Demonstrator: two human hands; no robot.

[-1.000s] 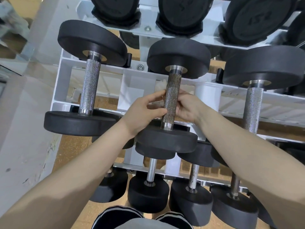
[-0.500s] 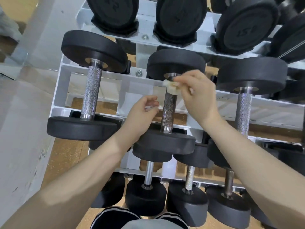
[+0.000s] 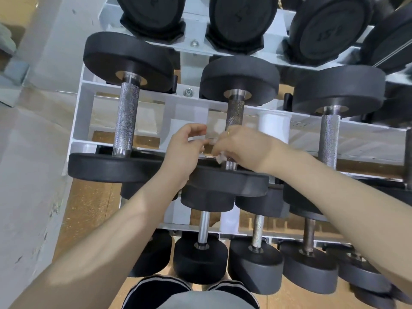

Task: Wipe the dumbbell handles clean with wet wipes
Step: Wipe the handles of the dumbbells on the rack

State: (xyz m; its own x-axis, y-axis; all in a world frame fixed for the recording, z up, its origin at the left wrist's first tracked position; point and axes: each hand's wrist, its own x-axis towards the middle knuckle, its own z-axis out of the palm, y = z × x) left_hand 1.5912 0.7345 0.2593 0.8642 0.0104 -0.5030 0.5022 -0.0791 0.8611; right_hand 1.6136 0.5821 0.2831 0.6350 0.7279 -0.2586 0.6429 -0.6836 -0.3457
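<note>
The middle dumbbell's knurled handle [image 3: 235, 112] runs between two black weight heads on the white rack [image 3: 84, 121]. My right hand [image 3: 243, 148] wraps around the lower end of that handle and holds a crumpled white wet wipe [image 3: 220, 157] against it. My left hand [image 3: 185, 150] hovers just left of the handle with its fingers loosely curled and nothing held in them. The wipe is mostly hidden under my right fingers.
A left dumbbell [image 3: 127, 121] and a right dumbbell [image 3: 328, 139] lie on the same shelf. A white wipe canister [image 3: 274, 128] stands behind my right hand. More dumbbells fill the shelves above and below. A pale wall [image 3: 29, 175] is at left.
My right hand has slid with the wipe from the top of the middle handle down to its lower end. My left hand stayed beside the handle, shifting slightly.
</note>
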